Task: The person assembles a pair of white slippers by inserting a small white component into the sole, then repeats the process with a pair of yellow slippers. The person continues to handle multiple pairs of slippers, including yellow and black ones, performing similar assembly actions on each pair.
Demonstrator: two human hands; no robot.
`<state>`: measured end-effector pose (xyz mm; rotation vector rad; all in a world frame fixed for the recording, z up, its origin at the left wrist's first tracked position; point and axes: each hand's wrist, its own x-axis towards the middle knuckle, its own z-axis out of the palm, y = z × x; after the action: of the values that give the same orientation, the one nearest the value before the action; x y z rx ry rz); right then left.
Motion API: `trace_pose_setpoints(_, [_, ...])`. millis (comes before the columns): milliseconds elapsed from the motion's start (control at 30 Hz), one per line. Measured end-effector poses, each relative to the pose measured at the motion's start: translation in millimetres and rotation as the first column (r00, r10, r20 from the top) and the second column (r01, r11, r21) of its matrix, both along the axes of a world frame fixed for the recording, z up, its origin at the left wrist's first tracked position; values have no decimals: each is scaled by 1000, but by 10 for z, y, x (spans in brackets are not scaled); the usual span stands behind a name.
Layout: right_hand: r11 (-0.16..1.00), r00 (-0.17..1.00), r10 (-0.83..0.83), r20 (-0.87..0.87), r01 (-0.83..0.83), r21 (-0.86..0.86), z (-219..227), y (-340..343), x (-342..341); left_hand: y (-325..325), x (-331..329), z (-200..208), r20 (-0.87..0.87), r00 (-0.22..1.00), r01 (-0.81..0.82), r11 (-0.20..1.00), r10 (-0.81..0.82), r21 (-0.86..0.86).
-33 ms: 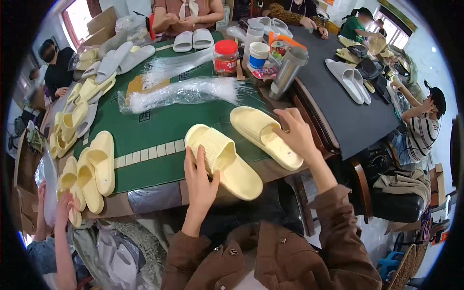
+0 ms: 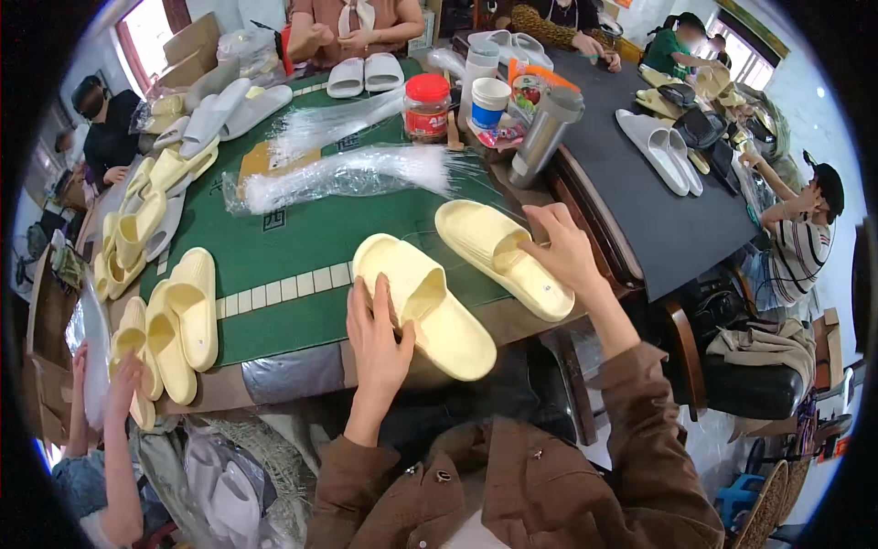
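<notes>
Two pale yellow slide slippers lie side by side at the table's near edge, toes pointing away and to the left. My left hand (image 2: 377,325) is closed round the left slipper (image 2: 457,334), fingers along the outer side of its ribbed strap and thumb at the inner edge. On the right slipper (image 2: 540,291), my right hand (image 2: 565,249) pinches the far side by the strap opening, thumb on the footbed. Part of its grip is hidden behind the fingers.
More yellow slippers (image 2: 197,320) stand left, where a co-worker's hand (image 2: 123,389) touches one. Clear plastic strands (image 2: 366,174) lie on the green mat (image 2: 302,331). Beyond are a red-lidded jar (image 2: 427,110), a paper cup (image 2: 489,105) and a steel tumbler (image 2: 547,137). A black table (image 2: 631,210) adjoins right.
The left slipper has shifted very slightly to the right under my left hand. My right hand has edged a little to the right. Both keep their hold.
</notes>
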<state>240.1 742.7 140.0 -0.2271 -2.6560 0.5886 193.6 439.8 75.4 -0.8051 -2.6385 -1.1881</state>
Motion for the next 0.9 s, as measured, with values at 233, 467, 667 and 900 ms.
trace_pose_setpoints(233, [997, 986, -43, 158, 53, -61, -416, 112, -106, -18, -154, -47, -44, 999, -23, 998, 20, -62])
trace_pose_setpoints(467, [967, 982, 72, 176, -25, -255, -463, -644, -47, 63, -275, -61, 58, 998, -44, 987, 36, 156])
trace_pose_setpoints(667, [926, 981, 109, 160, -42, -374, -499, -634, -77, 60, -390, -50, 67, 998, -15, 994, 7, 111])
trace_pose_setpoints(900, [941, 994, 59, 87, -26, -338, -629, -664, -69, 59, -326, -22, 60, 998, -15, 997, 11, 79])
